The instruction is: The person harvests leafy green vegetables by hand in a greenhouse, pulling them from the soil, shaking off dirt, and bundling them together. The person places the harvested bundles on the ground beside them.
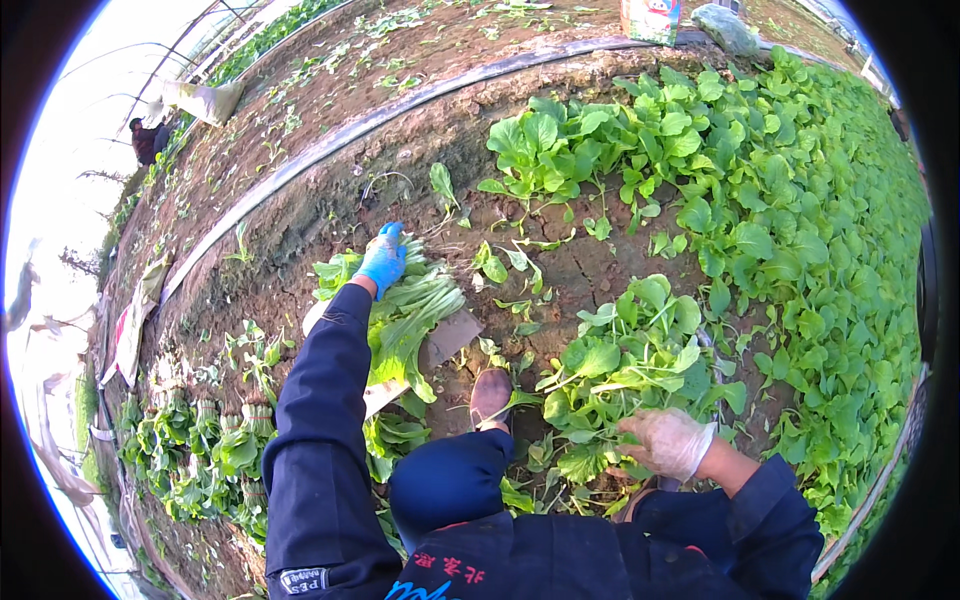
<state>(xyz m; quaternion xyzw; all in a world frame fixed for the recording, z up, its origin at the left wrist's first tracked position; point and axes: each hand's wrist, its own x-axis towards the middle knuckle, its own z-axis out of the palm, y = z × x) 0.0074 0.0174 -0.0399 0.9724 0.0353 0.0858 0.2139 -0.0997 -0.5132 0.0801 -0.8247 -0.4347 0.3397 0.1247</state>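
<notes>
My left hand (384, 261), in a blue glove, lies on the root end of a stack of leafy greens (424, 300). The stalks point away from me and the leaves hang towards my knee; its fingertips face away, so their grip is hidden. On the right, my right hand (667, 444), in a thin clear glove, touches the near edge of a loose heap of greens (630, 360). Leaves cover part of its fingers. Under the stack, a flat grey-brown piece (454, 336) shows at the right side. My shoe (491, 396) stands between the two piles.
Several tied bunches of greens (202, 435) lie at the left. Dense growing greens (810, 225) fill the right side. A long pale strip (330, 146) crosses the soil beyond. A printed bag (651, 21) stands at the top, and another person (146, 141) is far left.
</notes>
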